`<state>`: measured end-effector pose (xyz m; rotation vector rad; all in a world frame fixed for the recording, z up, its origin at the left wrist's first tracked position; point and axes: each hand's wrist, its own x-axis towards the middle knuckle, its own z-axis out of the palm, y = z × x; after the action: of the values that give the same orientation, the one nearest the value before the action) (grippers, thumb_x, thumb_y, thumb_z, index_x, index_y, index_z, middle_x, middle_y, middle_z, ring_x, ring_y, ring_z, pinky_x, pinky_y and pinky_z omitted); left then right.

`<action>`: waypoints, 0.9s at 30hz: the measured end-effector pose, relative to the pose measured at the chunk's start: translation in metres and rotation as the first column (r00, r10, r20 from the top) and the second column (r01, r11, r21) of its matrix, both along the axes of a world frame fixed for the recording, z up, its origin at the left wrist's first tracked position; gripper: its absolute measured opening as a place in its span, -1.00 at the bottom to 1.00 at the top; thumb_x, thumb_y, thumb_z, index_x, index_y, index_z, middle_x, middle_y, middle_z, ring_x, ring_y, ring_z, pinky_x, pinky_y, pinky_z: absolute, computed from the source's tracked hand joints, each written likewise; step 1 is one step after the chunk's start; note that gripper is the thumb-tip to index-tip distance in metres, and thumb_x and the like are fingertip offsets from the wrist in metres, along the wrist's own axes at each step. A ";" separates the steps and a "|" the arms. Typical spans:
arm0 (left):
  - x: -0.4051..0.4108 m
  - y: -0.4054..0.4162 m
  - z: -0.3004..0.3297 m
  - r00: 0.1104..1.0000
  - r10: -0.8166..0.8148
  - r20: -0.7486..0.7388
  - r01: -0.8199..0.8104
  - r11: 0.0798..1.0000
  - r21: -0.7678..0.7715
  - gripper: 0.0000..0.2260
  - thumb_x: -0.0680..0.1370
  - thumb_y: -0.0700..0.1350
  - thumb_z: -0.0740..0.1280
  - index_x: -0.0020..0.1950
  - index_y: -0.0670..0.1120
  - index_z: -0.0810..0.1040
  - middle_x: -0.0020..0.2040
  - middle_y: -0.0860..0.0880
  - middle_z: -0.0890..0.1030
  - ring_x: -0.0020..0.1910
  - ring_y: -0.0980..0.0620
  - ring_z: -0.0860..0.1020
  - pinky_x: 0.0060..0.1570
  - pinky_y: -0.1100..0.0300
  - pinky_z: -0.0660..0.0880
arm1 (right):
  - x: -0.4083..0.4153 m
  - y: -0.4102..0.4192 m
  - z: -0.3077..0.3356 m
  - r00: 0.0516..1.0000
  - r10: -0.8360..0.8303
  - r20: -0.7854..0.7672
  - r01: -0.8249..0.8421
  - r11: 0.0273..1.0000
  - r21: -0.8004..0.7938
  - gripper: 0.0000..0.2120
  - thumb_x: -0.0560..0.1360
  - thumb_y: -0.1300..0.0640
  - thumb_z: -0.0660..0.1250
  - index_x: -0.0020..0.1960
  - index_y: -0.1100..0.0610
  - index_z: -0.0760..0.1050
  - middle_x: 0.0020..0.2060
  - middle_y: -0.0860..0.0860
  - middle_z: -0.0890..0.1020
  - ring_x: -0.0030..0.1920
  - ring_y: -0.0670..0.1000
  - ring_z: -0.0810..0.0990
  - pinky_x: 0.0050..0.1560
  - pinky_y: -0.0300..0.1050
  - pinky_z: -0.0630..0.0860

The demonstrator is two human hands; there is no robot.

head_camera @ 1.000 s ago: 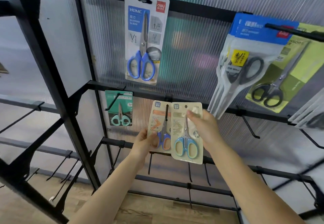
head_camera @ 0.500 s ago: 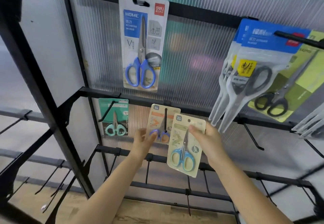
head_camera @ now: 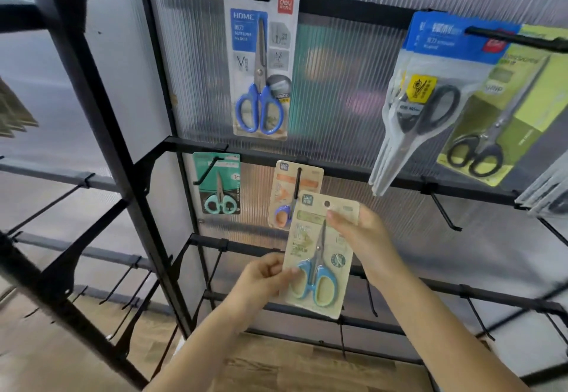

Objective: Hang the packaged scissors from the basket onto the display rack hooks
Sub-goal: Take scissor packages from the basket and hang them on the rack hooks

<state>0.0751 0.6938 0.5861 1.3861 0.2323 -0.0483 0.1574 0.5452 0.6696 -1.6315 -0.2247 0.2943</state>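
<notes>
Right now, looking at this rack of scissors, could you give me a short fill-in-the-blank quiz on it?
1. Both hands hold a card pack whose scissors have ____ and yellow handles.
2. The tall pack on the top rail is printed with the word ____.
3. The right hand grips the held pack near its ____ edge.

Missing words: blue; HOME; top

Black metal display rack [head_camera: 101,133] against pale ribbed translucent panels [head_camera: 338,84]; upper centre, grey card with blue-handled scissors [head_camera: 260,60]; centre left, teal card with mint-handled scissors [head_camera: 218,182]; lower centre, beige card with blue-and-yellow-handled scissors [head_camera: 319,256]; right, lime-green card with black-handled scissors [head_camera: 498,121].
</notes>
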 end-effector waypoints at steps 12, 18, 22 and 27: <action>-0.019 0.014 -0.005 0.992 0.103 0.070 -0.100 0.994 -0.047 -0.75 0.38 -0.13 0.37 0.02 -0.15 0.61 -0.11 -0.06 0.71 -0.15 0.05 0.67 -0.18 0.21 0.60 | 0.005 0.003 0.013 0.943 0.162 0.292 -0.058 0.940 -0.336 -0.90 0.57 0.13 0.24 -0.07 -0.01 0.51 -0.12 -0.10 0.63 -0.09 -0.17 0.59 -0.22 -0.36 0.44; -0.010 0.020 -0.007 0.985 0.164 0.056 -0.162 0.986 -0.040 -0.69 0.36 -0.06 0.39 0.07 -0.13 0.59 -0.07 -0.06 0.70 -0.06 -0.02 0.64 -0.01 0.07 0.55 | 0.017 0.019 0.016 0.923 0.147 0.356 -0.007 0.931 -0.365 -0.88 0.56 0.14 0.27 0.04 0.09 0.56 -0.03 -0.06 0.63 0.00 -0.12 0.57 -0.11 -0.33 0.45; -0.006 0.022 -0.013 0.984 0.172 0.055 -0.168 0.983 -0.072 -0.71 0.38 -0.10 0.37 0.08 -0.14 0.58 -0.09 -0.03 0.70 -0.13 0.05 0.66 -0.10 0.16 0.59 | 0.020 0.025 0.016 0.873 0.180 0.453 0.043 0.897 -0.440 -0.85 0.56 0.16 0.27 0.05 0.13 0.58 -0.06 -0.12 0.58 0.00 -0.17 0.52 -0.15 -0.48 0.36; 0.008 0.027 -0.020 0.985 0.165 0.038 -0.164 0.986 -0.036 -0.74 0.45 -0.10 0.36 0.11 -0.15 0.57 -0.03 -0.05 0.69 -0.05 0.02 0.66 -0.05 0.17 0.57 | 0.032 0.030 0.010 0.857 0.184 0.482 0.101 0.857 -0.506 -0.83 0.57 0.13 0.26 0.08 0.13 0.58 0.05 -0.06 0.62 0.04 -0.16 0.51 -0.09 -0.36 0.36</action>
<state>0.0830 0.7204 0.5660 1.3297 0.3100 0.1131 0.1892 0.5757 0.6794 -2.2321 -0.6396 -0.0777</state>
